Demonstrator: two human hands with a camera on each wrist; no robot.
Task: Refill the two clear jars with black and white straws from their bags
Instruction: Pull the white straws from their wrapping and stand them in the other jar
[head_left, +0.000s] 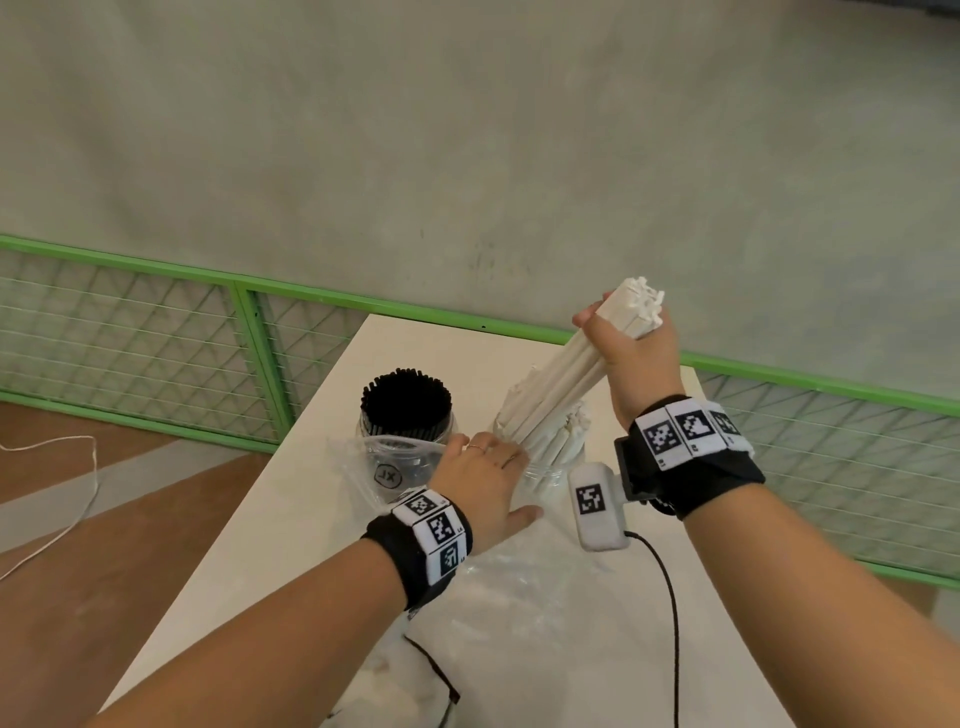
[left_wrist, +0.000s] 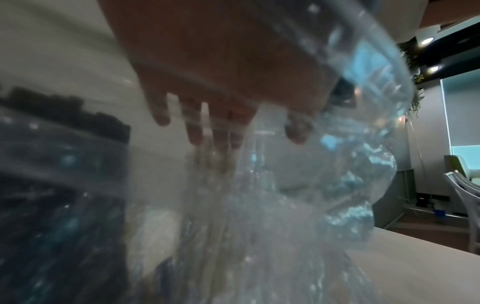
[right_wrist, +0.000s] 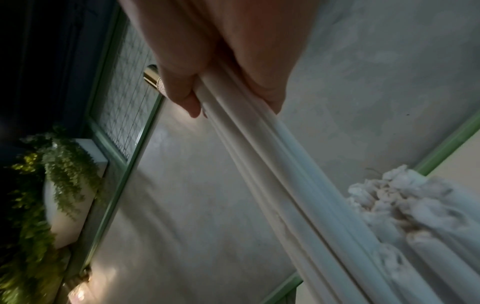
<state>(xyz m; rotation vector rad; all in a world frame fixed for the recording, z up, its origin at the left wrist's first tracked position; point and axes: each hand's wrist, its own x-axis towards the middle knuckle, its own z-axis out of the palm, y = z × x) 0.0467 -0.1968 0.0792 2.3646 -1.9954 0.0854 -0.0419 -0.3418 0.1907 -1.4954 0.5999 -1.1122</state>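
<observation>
Firmly, the right hand (head_left: 636, 358) gripped a bundle of white paper-wrapped straws (head_left: 566, 379) near its top, raised above the table (head_left: 291, 519). The bundle's long axis slanted, lower ends down-left inside the clear jar (head_left: 545, 470). The left hand (head_left: 480, 483), fingers straight, touched that jar's side.

The straws (head_left: 571, 374) in the right hand (head_left: 641, 358) grip were white. Left of that grip, the other straws (head_left: 407, 399) were black. The bench (head_left: 291, 525) was cream, the rail (head_left: 260, 340) green, and the wristbands (head_left: 688, 434) black with checked white squares.
</observation>
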